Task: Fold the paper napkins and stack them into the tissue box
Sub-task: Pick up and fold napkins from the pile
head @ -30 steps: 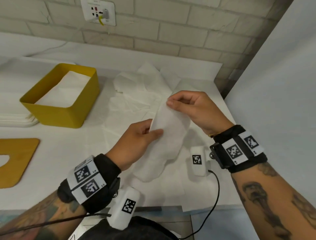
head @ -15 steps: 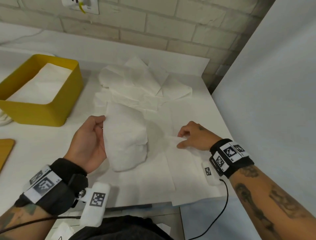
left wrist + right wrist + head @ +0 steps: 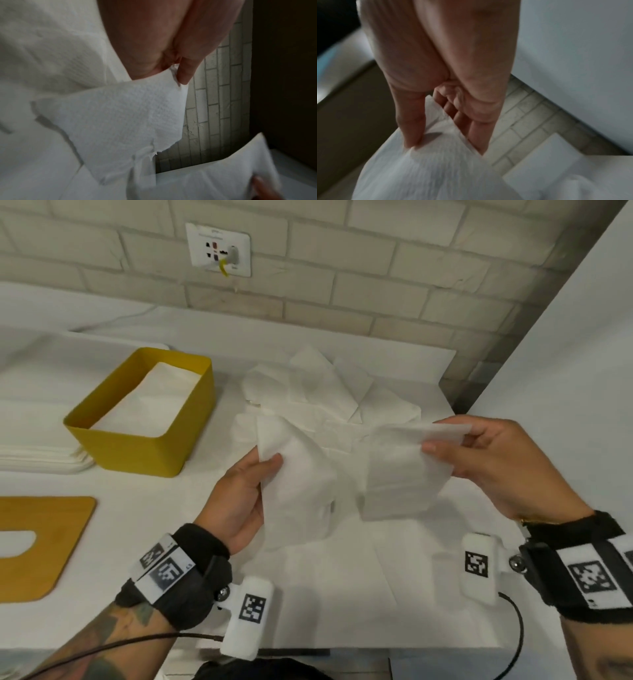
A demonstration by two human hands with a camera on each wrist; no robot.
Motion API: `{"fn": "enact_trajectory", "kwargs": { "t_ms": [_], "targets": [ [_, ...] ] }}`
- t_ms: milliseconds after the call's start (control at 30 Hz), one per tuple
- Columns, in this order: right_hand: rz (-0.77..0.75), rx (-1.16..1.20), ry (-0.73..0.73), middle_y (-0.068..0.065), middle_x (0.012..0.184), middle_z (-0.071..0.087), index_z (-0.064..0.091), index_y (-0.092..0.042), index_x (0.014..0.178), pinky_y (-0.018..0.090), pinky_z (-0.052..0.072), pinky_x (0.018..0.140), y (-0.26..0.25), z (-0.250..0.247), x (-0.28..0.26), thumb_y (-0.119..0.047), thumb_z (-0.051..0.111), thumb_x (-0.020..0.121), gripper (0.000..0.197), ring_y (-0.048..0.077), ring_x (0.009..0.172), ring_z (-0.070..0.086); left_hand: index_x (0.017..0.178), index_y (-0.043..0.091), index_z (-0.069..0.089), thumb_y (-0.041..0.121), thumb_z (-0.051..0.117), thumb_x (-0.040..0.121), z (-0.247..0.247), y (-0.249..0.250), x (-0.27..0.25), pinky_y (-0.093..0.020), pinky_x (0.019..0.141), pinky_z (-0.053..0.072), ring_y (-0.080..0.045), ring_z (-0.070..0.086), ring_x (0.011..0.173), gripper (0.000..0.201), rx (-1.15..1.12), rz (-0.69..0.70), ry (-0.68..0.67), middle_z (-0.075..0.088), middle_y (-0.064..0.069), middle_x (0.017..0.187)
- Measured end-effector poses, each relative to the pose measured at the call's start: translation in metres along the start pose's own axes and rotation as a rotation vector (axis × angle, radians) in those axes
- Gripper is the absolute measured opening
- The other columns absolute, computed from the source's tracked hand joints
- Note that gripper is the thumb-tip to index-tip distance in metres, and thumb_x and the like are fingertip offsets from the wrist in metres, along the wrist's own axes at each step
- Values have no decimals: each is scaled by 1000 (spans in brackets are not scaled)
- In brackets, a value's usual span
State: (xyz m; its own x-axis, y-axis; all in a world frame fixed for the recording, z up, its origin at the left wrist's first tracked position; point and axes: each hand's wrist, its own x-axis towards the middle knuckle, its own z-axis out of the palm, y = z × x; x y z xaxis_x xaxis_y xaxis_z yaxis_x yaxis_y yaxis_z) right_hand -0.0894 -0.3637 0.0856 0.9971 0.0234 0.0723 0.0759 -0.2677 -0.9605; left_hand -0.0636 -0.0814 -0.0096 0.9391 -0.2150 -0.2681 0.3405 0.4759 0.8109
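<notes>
- Across the middle of the head view, the left hand [image 3: 239,501] pinches one napkin [image 3: 298,474] and the right hand [image 3: 496,463] pinches a second napkin [image 3: 397,470], both above the white table [image 3: 137,508]. More loose napkins [image 3: 325,392] lie beyond; the yellow tissue box [image 3: 150,453] sits at left, holding folded paper.
- Left wrist view: thumb and finger grip the napkin's [image 3: 123,121] edge.
- Right wrist view: blurred; fingers [image 3: 412,121] clamp the paper's [image 3: 428,169] top.

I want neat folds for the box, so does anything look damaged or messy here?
Yes. In the left wrist view the napkin that the left hand pinches has a ragged, torn lower edge. The loose napkins behind lie crumpled and overlapping on the table.
</notes>
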Motion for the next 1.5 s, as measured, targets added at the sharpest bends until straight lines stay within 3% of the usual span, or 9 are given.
{"fn": "enact_trajectory", "kwargs": {
  "t_ms": [133,267,433,500,700,1000,1233,1367,1500],
  "targets": [
    [-76,42,-226,6,92,79,83,-24,88,22,59,76,-31,34,-19,-24,77,70,20,17,86,76,135,16,63,21,47,106,7,6,0,-43,102,51,-27,68,119,33,-68,3,-38,71,-8,129],
    [-5,265,-252,10,101,79,80,-10,100,29,62,76,-33,63,-5,-14,75,70,31,24,95,76,136,10,62,33,44,107,11,11,-1,-43,107,48,-28,66,122,42,-72,-9,-56,70,-12,131],
    [74,183,-94,10,109,77,74,-12,111,69,47,100,-7,89,26,-18,76,87,25,36,106,72,139,11,60,34,40,108,16,14,-6,-42,110,44,-26,64,126,44,-33,13,-108,68,-10,135],
    [105,188,-38,11,107,77,76,-12,108,75,41,101,4,94,33,-16,74,91,18,41,108,70,141,12,59,38,39,107,15,15,-7,-44,113,42,-26,62,128,47,-44,-2,-120,66,-10,137],
    [163,248,-22,7,106,78,75,-13,109,46,58,91,11,103,36,-9,69,93,17,27,103,74,135,13,62,46,38,107,16,16,-10,-44,107,47,-25,67,121,49,-13,3,-106,71,-9,129],
    [173,247,33,7,102,79,74,-11,106,48,58,91,15,117,34,-12,73,92,15,25,98,75,135,9,63,27,49,106,12,13,-8,-46,109,48,-28,67,121,37,102,46,-99,71,-12,129],
    [341,40,-146,15,97,77,70,-3,106,40,61,85,36,79,-9,-8,78,86,22,27,90,76,122,21,67,29,45,108,-7,24,-5,-37,92,59,-19,73,110,27,27,139,0,76,-1,119],
    [395,-299,56,2,87,78,74,-13,94,35,60,77,52,41,-8,-21,78,87,12,19,83,76,123,22,67,30,46,108,-14,25,-7,-40,96,53,-17,72,112,27,31,123,33,75,0,122],
    [525,-703,-78,2,97,73,71,-17,95,32,55,85,71,58,-3,-60,77,75,48,18,93,69,121,22,67,30,47,107,-16,22,-9,-39,94,54,-17,72,110,25,9,119,65,76,1,120]
  ]
}}
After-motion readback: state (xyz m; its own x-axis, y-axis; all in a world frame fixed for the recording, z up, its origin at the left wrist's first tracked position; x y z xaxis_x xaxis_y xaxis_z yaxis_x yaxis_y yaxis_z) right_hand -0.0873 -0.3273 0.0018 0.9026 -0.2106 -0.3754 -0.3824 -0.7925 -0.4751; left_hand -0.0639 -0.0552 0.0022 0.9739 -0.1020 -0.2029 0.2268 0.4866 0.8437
